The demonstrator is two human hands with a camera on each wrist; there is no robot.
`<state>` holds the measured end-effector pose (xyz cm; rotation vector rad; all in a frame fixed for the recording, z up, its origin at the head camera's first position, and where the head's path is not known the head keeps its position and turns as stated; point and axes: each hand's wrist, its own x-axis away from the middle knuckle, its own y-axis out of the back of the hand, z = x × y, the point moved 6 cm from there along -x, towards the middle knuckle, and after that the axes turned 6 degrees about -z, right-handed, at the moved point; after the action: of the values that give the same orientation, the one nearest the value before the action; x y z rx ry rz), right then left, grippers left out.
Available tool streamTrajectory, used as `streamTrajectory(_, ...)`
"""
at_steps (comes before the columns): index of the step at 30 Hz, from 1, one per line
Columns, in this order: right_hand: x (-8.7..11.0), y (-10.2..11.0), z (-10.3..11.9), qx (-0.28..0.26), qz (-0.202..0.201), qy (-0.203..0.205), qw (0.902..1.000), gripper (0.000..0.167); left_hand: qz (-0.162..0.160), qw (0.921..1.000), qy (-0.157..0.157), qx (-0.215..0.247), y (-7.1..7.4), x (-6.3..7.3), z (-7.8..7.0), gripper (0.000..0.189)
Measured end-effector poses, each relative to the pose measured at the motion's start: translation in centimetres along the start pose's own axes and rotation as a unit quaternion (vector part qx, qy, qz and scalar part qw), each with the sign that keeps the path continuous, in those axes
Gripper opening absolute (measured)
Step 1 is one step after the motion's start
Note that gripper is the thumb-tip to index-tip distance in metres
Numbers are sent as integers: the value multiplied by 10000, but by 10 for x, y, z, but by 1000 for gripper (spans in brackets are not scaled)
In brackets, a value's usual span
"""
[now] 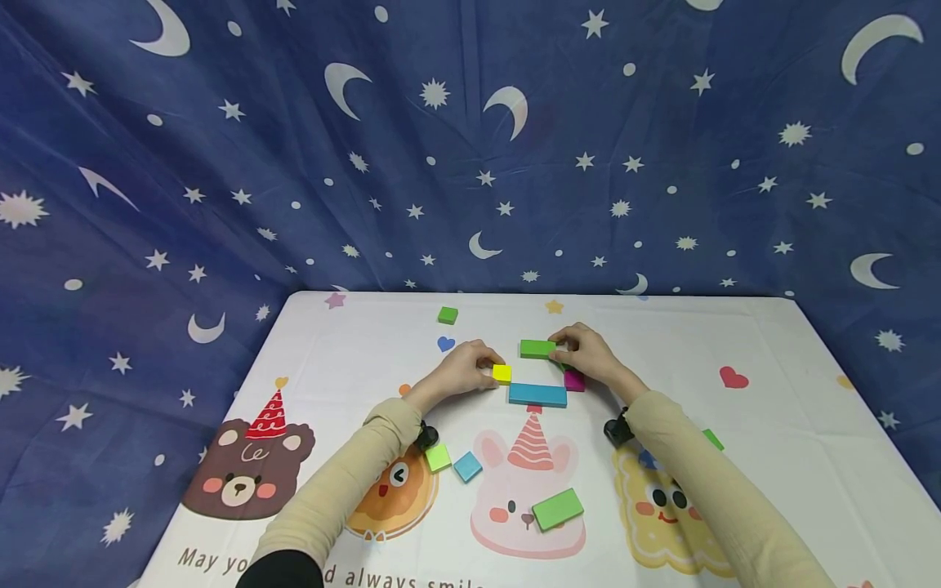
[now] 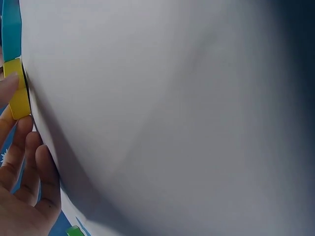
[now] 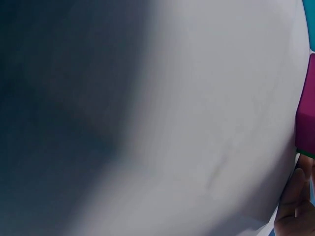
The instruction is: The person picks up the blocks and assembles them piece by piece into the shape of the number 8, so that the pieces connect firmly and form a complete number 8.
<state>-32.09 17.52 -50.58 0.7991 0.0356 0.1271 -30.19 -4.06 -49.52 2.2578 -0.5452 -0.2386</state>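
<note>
Between thumb and fingers, my left hand [image 1: 463, 369] pinches a small yellow block [image 1: 501, 374]. The left wrist view shows the thumb on this yellow block [image 2: 19, 93], which lies against the end of a long blue block [image 1: 537, 395]. My right hand [image 1: 588, 354] grips the right end of a green block [image 1: 537, 349] at the back. Below that hand lies a magenta block [image 1: 575, 380] at the blue block's right end, with another bit of green partly hidden by the fingers. In the right wrist view, fingers touch near the magenta block [image 3: 306, 108].
Nearer me lie a lime block [image 1: 437, 457], a small blue block [image 1: 467, 467] and a green block [image 1: 557, 510]. One green block [image 1: 448, 315] sits at the back left; another [image 1: 712, 439] is partly behind the right sleeve. A printed white cloth [image 1: 779, 367] covers the table.
</note>
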Motion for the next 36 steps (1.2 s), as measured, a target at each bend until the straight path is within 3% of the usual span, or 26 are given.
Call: streamTrajectory(36, 0, 1, 1, 16, 16, 11, 10000, 34, 37, 9998, -161, -83, -1, -1, -1, 34)
